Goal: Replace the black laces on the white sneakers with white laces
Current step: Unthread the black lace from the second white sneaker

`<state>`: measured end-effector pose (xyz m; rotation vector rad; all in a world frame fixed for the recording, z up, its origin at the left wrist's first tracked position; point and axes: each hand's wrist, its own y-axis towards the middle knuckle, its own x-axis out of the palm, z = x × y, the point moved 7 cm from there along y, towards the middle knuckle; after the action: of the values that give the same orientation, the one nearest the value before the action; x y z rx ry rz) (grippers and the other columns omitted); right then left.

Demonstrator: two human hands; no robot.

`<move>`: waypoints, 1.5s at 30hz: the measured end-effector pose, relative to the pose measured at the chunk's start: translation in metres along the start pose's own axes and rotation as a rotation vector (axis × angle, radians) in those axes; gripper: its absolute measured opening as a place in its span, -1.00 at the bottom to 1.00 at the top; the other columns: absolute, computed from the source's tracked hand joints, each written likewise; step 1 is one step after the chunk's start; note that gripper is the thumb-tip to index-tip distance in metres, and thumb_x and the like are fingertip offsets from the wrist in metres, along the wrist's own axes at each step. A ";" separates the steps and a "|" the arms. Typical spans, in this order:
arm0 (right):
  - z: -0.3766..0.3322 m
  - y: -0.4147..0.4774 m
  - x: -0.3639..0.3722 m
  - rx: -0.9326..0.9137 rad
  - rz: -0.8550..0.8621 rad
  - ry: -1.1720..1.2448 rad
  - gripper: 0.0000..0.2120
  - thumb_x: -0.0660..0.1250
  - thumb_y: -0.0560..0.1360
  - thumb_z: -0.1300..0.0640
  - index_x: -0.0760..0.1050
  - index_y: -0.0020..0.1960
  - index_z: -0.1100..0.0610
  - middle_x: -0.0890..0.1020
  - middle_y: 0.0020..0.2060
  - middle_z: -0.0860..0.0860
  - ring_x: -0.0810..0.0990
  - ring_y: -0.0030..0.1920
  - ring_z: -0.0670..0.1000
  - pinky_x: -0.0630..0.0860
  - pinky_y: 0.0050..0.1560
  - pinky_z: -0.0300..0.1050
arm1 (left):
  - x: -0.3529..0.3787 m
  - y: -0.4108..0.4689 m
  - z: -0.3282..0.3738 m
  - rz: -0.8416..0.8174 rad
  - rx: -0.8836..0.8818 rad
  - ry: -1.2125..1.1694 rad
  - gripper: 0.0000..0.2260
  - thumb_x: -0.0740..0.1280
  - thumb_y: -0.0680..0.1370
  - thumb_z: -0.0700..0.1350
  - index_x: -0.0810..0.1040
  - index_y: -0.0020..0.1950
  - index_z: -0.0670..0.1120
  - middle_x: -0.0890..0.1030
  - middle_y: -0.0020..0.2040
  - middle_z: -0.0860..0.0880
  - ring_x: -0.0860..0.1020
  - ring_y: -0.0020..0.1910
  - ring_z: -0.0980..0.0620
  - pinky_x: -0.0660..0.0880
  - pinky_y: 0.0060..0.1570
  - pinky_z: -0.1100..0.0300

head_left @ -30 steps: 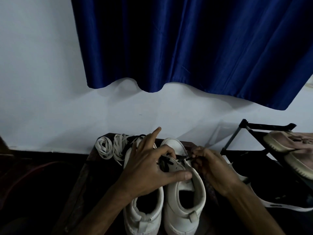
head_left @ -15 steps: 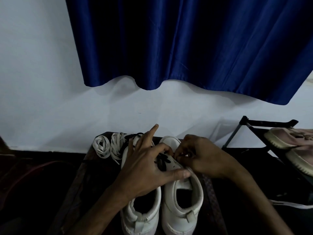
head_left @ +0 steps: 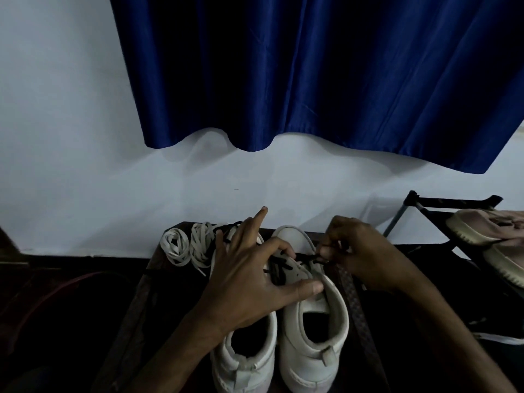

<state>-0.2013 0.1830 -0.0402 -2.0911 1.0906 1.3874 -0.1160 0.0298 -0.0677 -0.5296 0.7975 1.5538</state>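
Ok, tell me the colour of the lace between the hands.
The lace is black; head view shows it best.

The left hand (head_left: 243, 282) covered the toe and lacing of the left sneaker (head_left: 249, 350) and part of the white laces (head_left: 187, 248) beyond it. The black lace (head_left: 279, 265) ended out of sight inside the right hand's (head_left: 365, 256) curled fingers. Below the hands, the bottom edge cut off both heels. Right of the right hand, the beige shoes (head_left: 487, 236) ran off the side edge. The table (head_left: 147, 307) was lost in shadow.
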 end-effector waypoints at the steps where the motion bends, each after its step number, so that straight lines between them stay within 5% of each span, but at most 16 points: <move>1: 0.005 -0.001 -0.002 0.011 0.008 -0.013 -0.87 0.44 0.49 0.15 0.64 -0.24 0.08 0.53 -0.19 -0.04 0.49 -0.16 -0.08 0.41 -0.14 -0.08 | 0.000 0.000 0.000 -0.001 0.005 0.009 -0.42 0.24 0.18 0.57 0.48 0.07 0.30 -0.16 0.57 0.29 -0.18 0.53 0.30 -0.17 0.50 -0.23; 4: 0.010 -0.004 -0.007 0.003 -0.030 -0.001 -0.80 0.43 0.50 0.16 0.62 -0.26 -0.07 0.54 -0.18 -0.04 0.53 -0.15 -0.07 0.48 -0.10 -0.04 | 0.001 0.001 0.001 -0.029 0.008 0.032 -0.42 0.24 0.20 0.57 0.48 0.09 0.30 -0.19 0.57 0.30 -0.19 0.53 0.27 -0.17 0.49 -0.24; 8: -0.008 -0.004 -0.005 -0.047 -0.110 0.068 -0.82 0.40 0.52 0.17 0.60 -0.23 -0.04 0.53 -0.14 -0.01 0.53 -0.16 -0.11 0.41 -0.12 -0.28 | -0.004 0.003 -0.001 -0.080 0.036 -0.018 -0.41 0.29 0.24 0.54 0.45 0.18 0.31 -0.11 0.56 0.35 -0.02 0.55 0.23 -0.05 0.52 -0.14; 11: -0.028 -0.004 -0.008 -0.069 -0.069 0.130 -0.91 0.41 0.52 0.13 0.69 -0.09 -0.03 0.53 -0.13 -0.10 0.52 -0.16 -0.22 0.37 -0.14 -0.43 | -0.031 0.012 -0.024 0.072 -0.032 -0.255 -0.51 0.27 0.41 0.44 0.49 0.26 0.26 0.36 0.43 0.28 0.41 0.34 0.25 0.36 0.39 0.01; 14: -0.037 -0.006 0.005 -0.089 -0.124 0.032 -0.89 0.40 0.52 0.11 0.69 0.00 -0.03 0.52 -0.12 -0.13 0.49 -0.17 -0.28 0.33 -0.12 -0.48 | -0.046 0.018 -0.043 0.074 -0.027 -0.112 -0.85 0.39 0.56 -0.04 0.64 0.08 0.18 0.62 0.04 0.19 0.60 -0.02 0.23 0.52 0.13 0.05; 20: -0.035 -0.002 0.012 -0.034 -0.119 0.030 -0.86 0.38 0.54 0.07 0.68 0.06 -0.03 0.55 -0.07 -0.08 0.45 -0.22 -0.26 0.32 -0.13 -0.47 | -0.044 0.017 -0.041 0.036 0.019 0.167 -0.85 0.44 0.50 -0.05 0.61 -0.02 0.21 0.60 -0.08 0.24 0.56 -0.12 0.28 0.50 0.02 0.14; 24: -0.034 0.001 0.017 -0.022 -0.118 0.011 -0.87 0.41 0.52 0.07 0.68 0.03 0.04 0.56 -0.08 -0.07 0.43 -0.24 -0.27 0.30 -0.19 -0.52 | -0.046 0.021 -0.032 0.101 0.098 0.128 -0.81 0.39 0.54 -0.15 0.52 0.03 0.14 0.56 -0.15 0.17 0.49 -0.04 0.21 0.48 0.00 0.09; 29: -0.030 0.002 0.019 0.008 -0.083 -0.052 -0.89 0.38 0.53 0.09 0.67 0.00 0.05 0.52 -0.10 -0.11 0.48 -0.11 -0.14 0.37 -0.10 -0.34 | -0.049 0.035 -0.009 0.259 0.278 -0.033 -0.75 0.32 0.58 -0.25 0.56 0.17 0.04 0.50 -0.14 0.18 0.41 0.00 0.23 0.32 -0.01 0.43; 34: -0.030 0.003 0.023 0.028 -0.081 -0.082 -0.86 0.32 0.55 0.12 0.65 0.03 0.06 0.48 -0.09 -0.10 0.53 -0.02 -0.04 0.48 0.02 -0.14 | -0.042 0.044 0.008 0.351 0.436 0.147 -0.66 0.31 0.57 -0.33 0.51 0.27 -0.01 0.47 -0.11 0.11 0.38 -0.01 0.13 0.52 -0.09 0.14; 39: -0.027 0.004 0.027 0.048 -0.115 -0.080 -0.84 0.32 0.54 0.17 0.64 0.06 0.11 0.55 -0.03 -0.03 0.56 0.03 0.02 0.48 0.07 -0.13 | -0.035 0.062 0.006 0.157 0.342 -0.040 -0.78 0.24 0.61 -0.26 0.44 0.19 0.01 0.49 -0.10 0.12 0.47 -0.01 0.23 0.46 -0.03 0.25; 45: -0.026 0.004 0.029 0.054 -0.139 -0.085 -0.87 0.34 0.53 0.17 0.63 0.03 0.09 0.59 0.01 0.01 0.56 0.05 0.03 0.48 0.10 -0.08 | -0.016 0.075 -0.015 -0.124 0.287 0.211 -0.92 0.16 0.67 -0.02 0.38 0.15 0.06 0.52 -0.24 0.18 0.47 -0.25 0.39 0.36 -0.15 0.17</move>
<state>-0.1838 0.1515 -0.0549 -2.0094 0.9204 1.3517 -0.1893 0.0069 -0.0523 -0.5250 1.1075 1.2561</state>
